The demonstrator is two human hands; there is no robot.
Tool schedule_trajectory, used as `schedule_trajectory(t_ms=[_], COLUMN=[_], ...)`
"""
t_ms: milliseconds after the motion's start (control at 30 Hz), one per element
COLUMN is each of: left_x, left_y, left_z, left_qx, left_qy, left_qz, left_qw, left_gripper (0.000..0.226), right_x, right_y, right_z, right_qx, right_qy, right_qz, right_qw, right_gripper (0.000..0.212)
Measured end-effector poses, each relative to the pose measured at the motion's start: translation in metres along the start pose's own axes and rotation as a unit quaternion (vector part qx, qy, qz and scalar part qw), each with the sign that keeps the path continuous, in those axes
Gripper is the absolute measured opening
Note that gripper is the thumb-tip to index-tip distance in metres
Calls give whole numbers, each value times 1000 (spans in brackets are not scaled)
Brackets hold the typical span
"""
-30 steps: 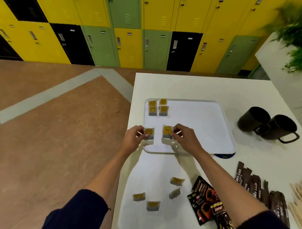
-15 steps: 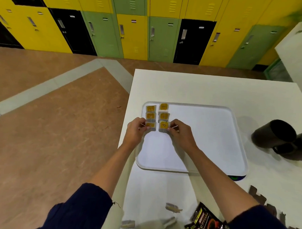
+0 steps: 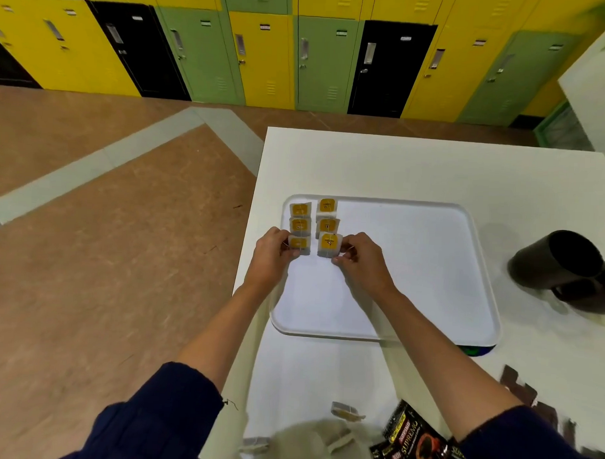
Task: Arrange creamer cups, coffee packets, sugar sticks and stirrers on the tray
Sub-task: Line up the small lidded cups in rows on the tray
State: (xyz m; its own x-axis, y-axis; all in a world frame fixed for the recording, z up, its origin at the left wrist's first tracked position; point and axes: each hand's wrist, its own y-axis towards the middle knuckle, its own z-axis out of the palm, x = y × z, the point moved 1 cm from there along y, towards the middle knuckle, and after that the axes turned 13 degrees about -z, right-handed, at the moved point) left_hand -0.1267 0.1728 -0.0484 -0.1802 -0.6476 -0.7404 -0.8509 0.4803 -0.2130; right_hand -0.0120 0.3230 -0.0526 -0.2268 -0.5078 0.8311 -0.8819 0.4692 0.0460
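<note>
My left hand (image 3: 271, 259) pinches one creamer cup (image 3: 299, 244), my right hand (image 3: 360, 262) another (image 3: 329, 244), upper left of the tray (image 3: 430, 268).

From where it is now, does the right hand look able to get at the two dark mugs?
Probably yes. The right hand is on a creamer cup at the tray's far left; only bare tray lies between it and the mugs to the right, though its grip is occupied.
</note>
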Motion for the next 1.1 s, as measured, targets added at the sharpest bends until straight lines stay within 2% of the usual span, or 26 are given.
schedule_trajectory(t_ms=[367, 533, 633, 900, 1100], left_x=[-3, 3, 14, 32, 50], left_y=[-8, -28, -48, -125, -173], left_z=[-3, -13, -25, -60, -77], left_qx=[-1, -30, -28, 128, 232], left_qy=[1, -30, -49, -27, 10], left_qz=[-2, -1, 7, 26, 26], left_qw=[1000, 999, 998, 991, 972], left_gripper=[18, 35, 34, 15, 18], right_x=[-2, 4, 16, 65, 94], right_y=[1, -22, -47, -124, -177], right_z=[3, -2, -6, -3, 7], right_qx=[3, -40, -64, 11, 98], right_qy=[-28, 11, 37, 48, 75], right_qz=[-4, 22, 27, -7, 16], right_qw=[1000, 999, 997, 999, 992], right_gripper=[25, 36, 31, 11, 20])
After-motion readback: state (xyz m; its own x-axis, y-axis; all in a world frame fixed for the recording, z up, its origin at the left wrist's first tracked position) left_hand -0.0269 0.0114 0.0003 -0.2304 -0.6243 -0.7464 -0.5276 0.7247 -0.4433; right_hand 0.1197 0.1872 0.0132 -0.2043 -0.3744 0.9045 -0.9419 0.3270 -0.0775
